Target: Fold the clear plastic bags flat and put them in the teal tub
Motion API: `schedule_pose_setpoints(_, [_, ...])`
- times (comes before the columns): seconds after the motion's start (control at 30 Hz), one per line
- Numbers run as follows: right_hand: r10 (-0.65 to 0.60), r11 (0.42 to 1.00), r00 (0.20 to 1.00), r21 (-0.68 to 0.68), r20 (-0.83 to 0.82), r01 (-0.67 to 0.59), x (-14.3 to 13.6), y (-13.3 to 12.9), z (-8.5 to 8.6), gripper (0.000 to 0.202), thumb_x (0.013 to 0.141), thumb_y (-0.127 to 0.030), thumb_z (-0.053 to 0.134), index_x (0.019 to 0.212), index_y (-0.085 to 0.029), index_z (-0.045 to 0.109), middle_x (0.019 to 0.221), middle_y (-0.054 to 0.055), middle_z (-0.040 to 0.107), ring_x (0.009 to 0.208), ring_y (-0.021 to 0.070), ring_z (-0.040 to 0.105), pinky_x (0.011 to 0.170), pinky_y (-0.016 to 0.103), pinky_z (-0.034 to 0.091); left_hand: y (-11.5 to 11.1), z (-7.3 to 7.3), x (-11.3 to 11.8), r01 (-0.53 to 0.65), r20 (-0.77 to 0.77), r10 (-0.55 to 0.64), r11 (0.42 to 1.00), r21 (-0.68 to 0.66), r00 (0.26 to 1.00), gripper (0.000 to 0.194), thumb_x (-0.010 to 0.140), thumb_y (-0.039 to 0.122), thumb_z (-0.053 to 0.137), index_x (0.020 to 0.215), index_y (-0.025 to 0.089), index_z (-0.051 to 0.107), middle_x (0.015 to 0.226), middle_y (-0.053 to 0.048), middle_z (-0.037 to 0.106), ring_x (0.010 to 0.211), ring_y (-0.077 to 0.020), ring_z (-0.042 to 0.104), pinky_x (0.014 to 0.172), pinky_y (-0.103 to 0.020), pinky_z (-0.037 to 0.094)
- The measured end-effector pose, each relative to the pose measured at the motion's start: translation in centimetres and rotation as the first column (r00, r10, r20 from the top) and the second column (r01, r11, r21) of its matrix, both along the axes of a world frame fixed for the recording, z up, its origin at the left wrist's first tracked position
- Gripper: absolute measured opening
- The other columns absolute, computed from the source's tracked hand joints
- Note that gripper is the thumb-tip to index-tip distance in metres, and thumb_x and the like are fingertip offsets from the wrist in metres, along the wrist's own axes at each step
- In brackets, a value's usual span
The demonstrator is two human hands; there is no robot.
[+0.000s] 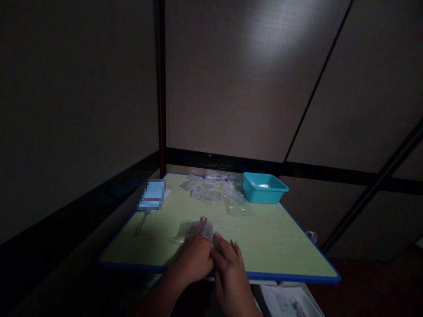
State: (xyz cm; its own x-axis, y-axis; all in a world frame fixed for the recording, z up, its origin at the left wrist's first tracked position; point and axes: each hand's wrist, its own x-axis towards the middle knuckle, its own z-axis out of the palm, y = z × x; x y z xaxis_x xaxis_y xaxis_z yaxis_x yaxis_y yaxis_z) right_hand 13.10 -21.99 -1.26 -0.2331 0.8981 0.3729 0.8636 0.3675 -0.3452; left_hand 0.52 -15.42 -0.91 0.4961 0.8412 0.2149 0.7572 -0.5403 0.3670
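A clear plastic bag [183, 230] lies flat near the front middle of the green tabletop [271, 237]. My left hand [196, 257] reaches over the front edge with fingers stretched forward at the bag; they show partly through its film, and whether they are inside or under it I cannot tell. Close beside it, my right hand [231, 273] rests at the bag's right side, fingers extended and a little apart, thumb side near my left hand. Several more clear bags [206, 194] are spread at the back of the table.
A turquoise plastic basin [264, 193] stands at the back right. At the left edge lies a blurred-out light blue object [152, 194] with a strap [140, 223]. Walls stand behind and to the left. Below the front edge, papers [280, 301] lie in an open tray.
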Motion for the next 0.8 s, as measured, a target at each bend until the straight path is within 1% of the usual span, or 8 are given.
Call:
schedule_pose_setpoints(0.1, [-0.008,1.0,1.0,-0.022,0.008,0.008,-0.3,-0.1,0.4,0.061,0.066,-0.004,0.041,0.123,-0.023,0.053,0.139,0.008,0.038,0.129,0.0211,0.031,0.106,0.051,0.018,0.0,0.0,0.0,0.004,-0.015,-0.004,1.0,-0.013,1.0,0.067,0.066,0.014,0.044,0.132,0.005,0.04,0.144,-0.013,0.027,0.136,-0.0221,0.014,0.111,-0.035,0.01])
schedule_pose_setpoints(0.27, [-0.039,0.998,0.998,-0.051,-0.04,0.037,-0.8,-0.1,0.8,0.062,0.07,-0.005,0.041,0.128,-0.024,0.048,0.14,0.006,0.037,0.13,0.0179,0.029,0.108,0.045,0.017,0.1,-0.3,0.1,-0.012,-0.035,0.011,1.0,-0.013,0.999,0.075,0.067,0.014,0.044,0.138,0.003,0.025,0.145,-0.014,0.024,0.136,-0.0216,0.011,0.11,-0.034,0.012])
schedule_pose_setpoints(0.37, [-0.05,0.997,0.998,-0.056,-0.047,0.047,-1.0,0.0,0.7,0.062,0.07,-0.006,0.042,0.13,-0.022,0.046,0.139,0.006,0.037,0.13,0.0189,0.03,0.108,0.044,0.018,0.0,-0.2,0.1,-0.015,-0.05,0.014,1.0,-0.022,0.999,0.072,0.069,0.014,0.043,0.138,0.003,0.025,0.146,-0.013,0.021,0.136,-0.0223,0.009,0.111,-0.036,0.01])
schedule_pose_setpoints(0.43, [-0.051,0.998,0.998,-0.049,-0.033,0.049,-1.0,0.1,0.4,0.061,0.07,-0.006,0.042,0.129,-0.02,0.046,0.139,0.008,0.038,0.129,0.0202,0.031,0.108,0.044,0.02,-0.1,0.0,0.2,-0.004,-0.037,0.002,0.999,-0.044,0.999,0.068,0.072,0.015,0.042,0.137,0.003,0.028,0.146,-0.013,0.023,0.136,-0.0232,0.009,0.11,-0.037,0.011])
schedule_pose_setpoints(0.53, [-0.036,0.999,0.999,-0.034,0.008,0.037,-0.9,0.2,0.0,0.063,0.068,-0.004,0.042,0.13,-0.015,0.046,0.138,0.011,0.039,0.128,0.0224,0.034,0.106,0.045,0.025,-0.4,0.6,0.1,0.022,0.021,-0.019,0.994,-0.109,1.0,0.063,0.075,0.018,0.041,0.136,0.006,0.033,0.142,-0.013,0.033,0.135,-0.0243,0.016,0.109,-0.038,0.015])
schedule_pose_setpoints(0.67, [-0.026,1.0,0.999,-0.014,0.038,0.026,-0.8,0.2,-0.2,0.065,0.068,-0.003,0.04,0.132,-0.012,0.042,0.138,0.013,0.037,0.129,0.0229,0.032,0.105,0.046,0.028,-0.6,1.0,0.1,0.028,0.088,-0.011,0.98,-0.195,0.996,0.061,0.075,0.019,0.042,0.135,0.009,0.036,0.132,-0.014,0.048,0.13,-0.026,0.03,0.107,-0.038,0.02])
schedule_pose_setpoints(0.8, [-0.017,0.999,0.999,-0.029,0.046,0.019,-0.8,0.2,-0.1,0.065,0.068,-0.003,0.038,0.133,-0.011,0.039,0.14,0.012,0.034,0.129,0.0214,0.031,0.105,0.045,0.029,-0.6,1.0,0.1,0.047,0.092,-0.028,0.976,-0.212,0.995,0.056,0.074,0.019,0.042,0.13,0.009,0.044,0.124,-0.014,0.056,0.123,-0.0268,0.041,0.105,-0.037,0.023])
